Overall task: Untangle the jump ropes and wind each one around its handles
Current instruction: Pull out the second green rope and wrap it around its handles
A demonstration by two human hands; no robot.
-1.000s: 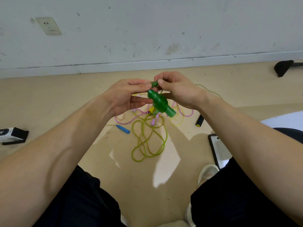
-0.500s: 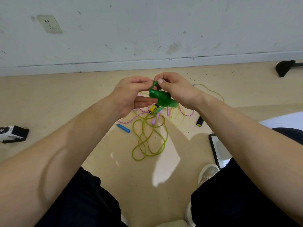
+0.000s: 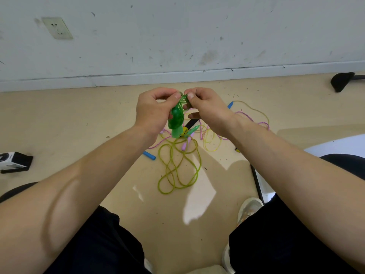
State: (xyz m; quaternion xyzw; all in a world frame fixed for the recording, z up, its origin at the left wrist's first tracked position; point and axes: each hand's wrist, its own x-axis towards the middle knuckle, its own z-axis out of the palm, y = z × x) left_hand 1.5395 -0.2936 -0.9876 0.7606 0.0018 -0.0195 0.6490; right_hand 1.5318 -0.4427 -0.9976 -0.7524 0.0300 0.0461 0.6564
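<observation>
Since half a second ago the green jump rope [image 3: 176,119] has swung from a slant to nearly upright, handle ends pointing down. The left hand [image 3: 153,113] and right hand [image 3: 207,109] are close together, each pinching the loose cord loop at the top of the wound bundle between thumb and forefinger. The bundle is held in the air directly above the tangled pile [image 3: 178,167] on the floor. A blue handle [image 3: 149,155] lies just left of the pile. Risk: if either pinch slips before the end is tucked, the springy cord would likely uncoil. A dropped bundle would land in the pile and snag again.
</observation>
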